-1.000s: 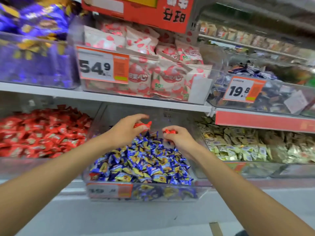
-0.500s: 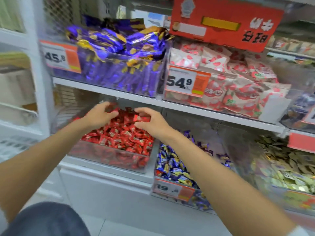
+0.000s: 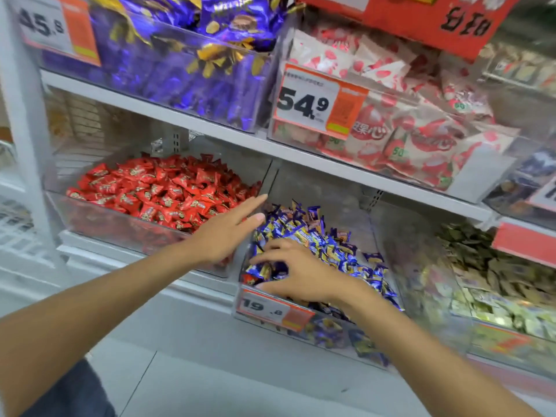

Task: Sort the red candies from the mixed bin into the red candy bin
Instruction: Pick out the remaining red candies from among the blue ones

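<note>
A clear bin [image 3: 90, 218] on the lower shelf holds a heap of red candies [image 3: 162, 191]. Right of it stands the mixed bin [image 3: 373, 230], full of blue and yellow candies [image 3: 316, 236]; one red candy [image 3: 249, 278] shows at its front left corner. My left hand [image 3: 228, 233] hovers with straight fingers over the wall between the two bins and holds nothing. My right hand [image 3: 298, 272] lies on the blue candies at the mixed bin's front, fingers curled down into the pile; whether it grips a candy is hidden.
A 19.8 price tag [image 3: 270, 307] fronts the mixed bin. A bin of pale green candies [image 3: 493, 281] stands to the right. The upper shelf [image 3: 210, 130] carries purple packs [image 3: 192, 64] and strawberry packs [image 3: 400, 130], low over the bins.
Both hands have left the red bin without their red candies. The right hand has come back down onto the mixed bin's pile and the left has opened and drifted right. The view swung right.
</note>
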`<state>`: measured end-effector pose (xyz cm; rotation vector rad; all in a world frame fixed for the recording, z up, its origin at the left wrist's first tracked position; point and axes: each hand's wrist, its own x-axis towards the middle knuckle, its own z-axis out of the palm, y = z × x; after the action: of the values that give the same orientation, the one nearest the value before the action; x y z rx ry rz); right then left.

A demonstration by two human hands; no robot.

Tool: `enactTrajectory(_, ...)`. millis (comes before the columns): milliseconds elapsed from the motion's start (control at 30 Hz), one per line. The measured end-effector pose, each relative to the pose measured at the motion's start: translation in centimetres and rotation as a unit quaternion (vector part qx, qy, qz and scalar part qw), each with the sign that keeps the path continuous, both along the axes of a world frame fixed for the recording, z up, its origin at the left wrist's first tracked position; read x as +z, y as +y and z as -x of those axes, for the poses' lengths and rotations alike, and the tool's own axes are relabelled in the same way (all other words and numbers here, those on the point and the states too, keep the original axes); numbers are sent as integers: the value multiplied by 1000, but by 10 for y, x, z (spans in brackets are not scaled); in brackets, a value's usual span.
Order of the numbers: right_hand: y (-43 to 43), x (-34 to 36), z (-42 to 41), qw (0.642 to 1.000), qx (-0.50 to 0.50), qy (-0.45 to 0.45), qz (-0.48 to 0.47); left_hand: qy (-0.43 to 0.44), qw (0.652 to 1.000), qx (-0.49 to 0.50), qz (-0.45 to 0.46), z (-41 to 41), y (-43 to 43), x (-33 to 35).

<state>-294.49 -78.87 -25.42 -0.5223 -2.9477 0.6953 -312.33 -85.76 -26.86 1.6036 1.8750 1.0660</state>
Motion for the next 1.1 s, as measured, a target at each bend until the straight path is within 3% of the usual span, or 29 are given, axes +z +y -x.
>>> enactTrajectory(133, 2, -16, 21, 991, -33, -71, -105, -3, 1000, 26, -6, 0, -3, 2)
enactTrajectory(267, 33, -16, 21, 981, -82, -5, -178, -4, 999, 30, -24, -3, -1, 1)
enactTrajectory(400, 82, -7, -11, 979, -184, 13, -82, -7, 999, 37, -30, -2, 0, 1)
enactTrajectory(500, 99, 0, -40, 966, -240, -7, -96, -3, 999, 41, -26, -2, -1, 1)
enactTrajectory(567, 92, 6, -43, 963, -240, 47, -109, 5, 999, 43, -25, -2, -1, 2)
enactTrajectory(633, 69, 15, -28, 978, -180, 101, -14, 14, 999, 43, -20, -2, -2, 3)
enactTrajectory(667, 55, 16, -18, 985, -140, 87, 49, 15, 999, 42, -20, -2, -2, 4)
enactTrajectory(733, 35, 4, 0, 996, -59, 10, 60, 9, 999, 40, -21, -2, -2, 4)
enactTrajectory(833, 38, -21, 8, 991, -4, -99, -84, -2, 999, 36, -23, -1, -3, 4)
enactTrajectory(1100, 98, -10, -40, 973, -126, -148, -128, -9, 999, 37, -22, 2, 2, 1)
